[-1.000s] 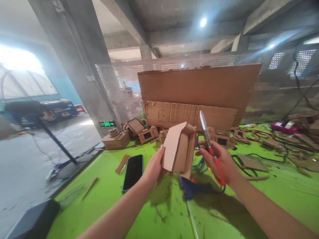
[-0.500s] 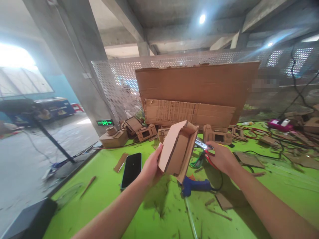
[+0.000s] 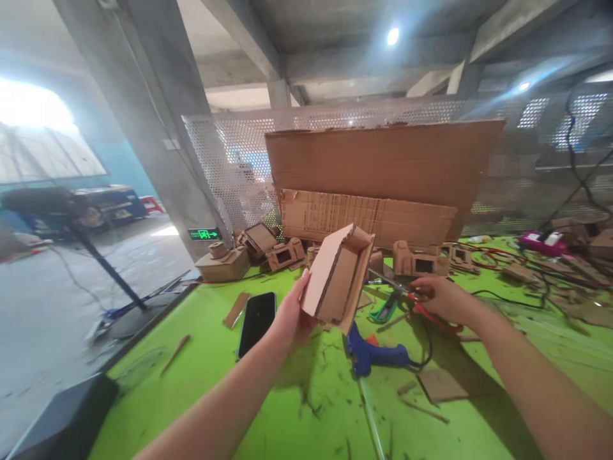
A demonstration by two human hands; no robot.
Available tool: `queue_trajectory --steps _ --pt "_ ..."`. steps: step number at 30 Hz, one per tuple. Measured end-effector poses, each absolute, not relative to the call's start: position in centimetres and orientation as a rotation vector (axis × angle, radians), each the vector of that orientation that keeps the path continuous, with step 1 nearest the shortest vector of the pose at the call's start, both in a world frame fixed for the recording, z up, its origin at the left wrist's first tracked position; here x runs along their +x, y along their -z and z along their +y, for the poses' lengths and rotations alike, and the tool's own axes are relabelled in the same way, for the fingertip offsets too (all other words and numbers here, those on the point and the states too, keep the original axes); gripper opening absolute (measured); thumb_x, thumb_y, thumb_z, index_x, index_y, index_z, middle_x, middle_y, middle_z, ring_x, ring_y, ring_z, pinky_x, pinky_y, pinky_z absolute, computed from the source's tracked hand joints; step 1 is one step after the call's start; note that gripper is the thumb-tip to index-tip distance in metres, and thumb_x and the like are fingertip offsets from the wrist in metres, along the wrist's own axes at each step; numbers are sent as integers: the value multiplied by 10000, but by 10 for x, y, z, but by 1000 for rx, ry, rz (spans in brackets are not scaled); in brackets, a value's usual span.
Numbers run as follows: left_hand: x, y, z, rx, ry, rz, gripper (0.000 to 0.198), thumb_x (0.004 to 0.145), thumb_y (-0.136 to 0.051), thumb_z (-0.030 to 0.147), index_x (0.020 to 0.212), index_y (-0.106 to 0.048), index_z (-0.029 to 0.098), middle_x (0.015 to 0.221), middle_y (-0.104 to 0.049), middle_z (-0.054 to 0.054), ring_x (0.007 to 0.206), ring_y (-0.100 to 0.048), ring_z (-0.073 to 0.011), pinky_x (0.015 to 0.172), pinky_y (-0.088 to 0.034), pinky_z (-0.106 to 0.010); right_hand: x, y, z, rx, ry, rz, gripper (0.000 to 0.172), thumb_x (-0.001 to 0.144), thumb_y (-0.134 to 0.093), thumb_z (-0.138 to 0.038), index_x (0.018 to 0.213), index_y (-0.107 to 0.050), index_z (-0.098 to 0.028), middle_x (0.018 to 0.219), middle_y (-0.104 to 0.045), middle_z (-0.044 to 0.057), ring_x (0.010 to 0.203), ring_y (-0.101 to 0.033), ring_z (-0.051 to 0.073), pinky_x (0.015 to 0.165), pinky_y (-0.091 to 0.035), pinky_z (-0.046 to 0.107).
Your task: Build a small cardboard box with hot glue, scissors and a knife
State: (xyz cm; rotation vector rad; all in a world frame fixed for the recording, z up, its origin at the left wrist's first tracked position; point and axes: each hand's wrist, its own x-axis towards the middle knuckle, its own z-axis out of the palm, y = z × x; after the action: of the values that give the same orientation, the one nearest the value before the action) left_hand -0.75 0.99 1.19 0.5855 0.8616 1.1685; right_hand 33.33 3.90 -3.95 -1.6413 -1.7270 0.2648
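Note:
My left hand (image 3: pixel 292 310) grips a small open cardboard box (image 3: pixel 330 275) by its left side, tilted above the green table. Its hollow side faces right. My right hand (image 3: pixel 438 297) is closed on the red handles of a pair of scissors (image 3: pixel 412 297), whose blades point left towards the box. The blade tips lie close to the box's right edge; whether they touch it I cannot tell. Below the scissors lies a green utility knife (image 3: pixel 384 309). A blue glue gun (image 3: pixel 376 354) rests under the box, with a clear glue stick (image 3: pixel 371 415) near it.
A black phone (image 3: pixel 257 322) lies left of the box, beside a cardboard strip (image 3: pixel 235 310). Cardboard camera models (image 3: pixel 421 260) line the back, before large cardboard sheets (image 3: pixel 383 172). Scraps (image 3: pixel 441 384) and cables (image 3: pixel 498 259) cover the right side. A dark stand (image 3: pixel 105 262) is at left.
My right hand has moved right and slightly down with the scissors, away from the box. The box in my left hand has shifted slightly left, and the green knife shows more fully.

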Motion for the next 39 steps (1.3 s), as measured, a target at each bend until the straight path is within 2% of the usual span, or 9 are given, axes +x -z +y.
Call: queue_trajectory --steps 5,9,12,14,19,25,30,33,39 --pt "-15 -12 13 508 -1211 792 314 971 -588 354 1129 -695 103 835 -786 -116 649 -753 -229 538 -605 -300 316 23 31 -1639 -207 -1817 124 722 -764 -318 816 -793 -242 779 -772 56 715 -685 256 660 -511 337" --pt "-18 -11 15 497 -1266 763 346 966 -594 376 1176 -676 113 876 -783 -127 738 -766 -250 635 -640 -341 272 9 3 -1392 -405 -2160 328 854 -727 -498 1064 -774 -249 994 -752 72 857 -691 252 752 -526 336" --pt "-21 -12 16 489 -1342 742 336 976 -588 380 1191 -662 131 892 -779 -110 727 -757 -228 643 -640 -325 244 10 -18 -1240 -602 -2396 532 713 -872 -498 1184 -736 -292 1220 -709 66 1076 -668 297 926 -506 379" --pt "-24 -13 18 492 -1362 715 352 981 -589 393 1212 -662 138 901 -777 -98 700 -745 -203 629 -631 -297 235 15 -24 -1269 -626 -2426 559 641 -918 -408 1150 -732 -273 1171 -717 64 1064 -665 308 905 -501 373" --pt "-28 -14 23 473 -1359 693 377 979 -598 399 1204 -682 109 873 -775 -91 673 -734 -187 588 -617 -271 237 22 -22 -1339 -631 -2471 256 753 -751 -227 1006 -748 -261 1012 -731 39 921 -682 263 800 -491 330" --pt "-28 -12 27 433 -1459 705 300 979 -607 360 1150 -686 126 859 -782 -78 682 -750 -203 609 -644 -305 241 12 -21 -1237 -632 -2390 367 657 -680 -104 999 -699 -236 1009 -731 33 886 -680 227 793 -506 294" --pt "-32 -13 30 394 -1551 706 255 966 -620 324 1139 -689 148 804 -772 -50 629 -734 -184 558 -625 -273 243 -5 -21 -1299 -546 -2170 457 708 -624 -117 1153 -648 -217 1085 -715 64 899 -676 227 796 -517 306" --pt "-33 -13 32 379 -1575 712 252 964 -615 323 1132 -689 150 786 -765 -39 605 -722 -177 540 -615 -268 244 -7 -22 -1245 -469 -2010 426 790 -614 -183 1214 -610 -227 1111 -703 74 903 -673 241 804 -524 333" --pt "-28 -10 29 450 -1578 780 229 960 -608 314 1089 -685 142 815 -759 -40 626 -720 -170 580 -619 -266 243 4 -26 -1132 -454 -1761 254 992 -551 -401 1204 -562 -262 864 -646 31 757 -613 230 708 -496 337"
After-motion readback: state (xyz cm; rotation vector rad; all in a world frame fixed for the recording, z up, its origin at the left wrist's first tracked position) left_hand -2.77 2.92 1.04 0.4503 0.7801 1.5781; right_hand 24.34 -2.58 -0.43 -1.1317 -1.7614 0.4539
